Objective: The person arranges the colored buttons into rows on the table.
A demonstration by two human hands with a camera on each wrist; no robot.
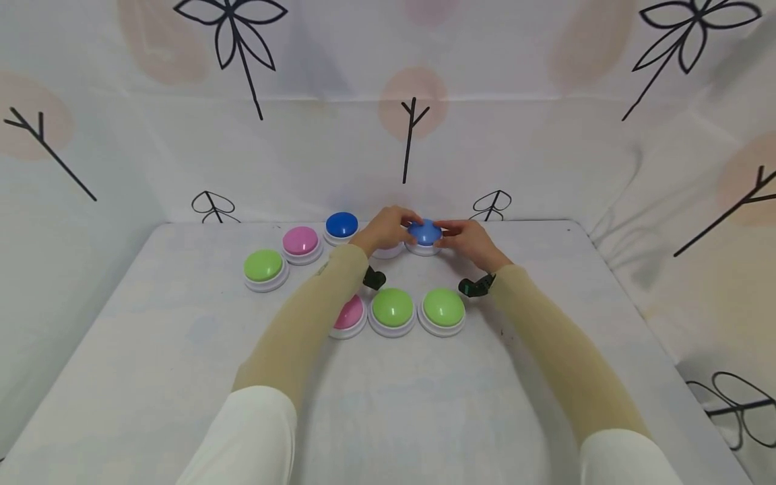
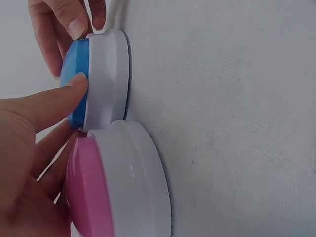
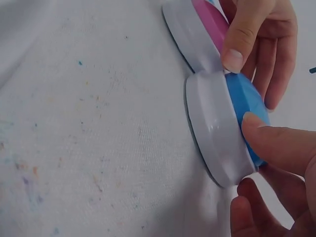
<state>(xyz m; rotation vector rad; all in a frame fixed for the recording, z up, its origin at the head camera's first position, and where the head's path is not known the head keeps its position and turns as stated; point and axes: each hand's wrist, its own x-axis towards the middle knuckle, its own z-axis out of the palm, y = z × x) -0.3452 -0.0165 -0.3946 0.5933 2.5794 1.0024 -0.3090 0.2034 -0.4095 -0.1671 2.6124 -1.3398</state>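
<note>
At the back of the table both hands hold a light-blue domed push button [image 1: 426, 232] with a white round base. My left hand [image 1: 386, 228] grips it from the left, its thumb [image 2: 76, 86] on the dome's near side and fingers behind. From the right, my right hand [image 1: 475, 242] has its thumb [image 3: 261, 129] against the dome and fingers curled around the far side. The base stands on the table, right against the base of a pink push button [image 2: 89, 185], which lies beneath the left hand and is mostly hidden in the head view.
Leftward stand a dark-blue button [image 1: 342, 225], a pink button [image 1: 300, 240] and a green button [image 1: 263, 265]. In front are another pink button [image 1: 349, 313], partly behind the left sleeve, and two green buttons [image 1: 393, 308]. A patterned cloth wall [image 1: 315, 155] rises behind the table.
</note>
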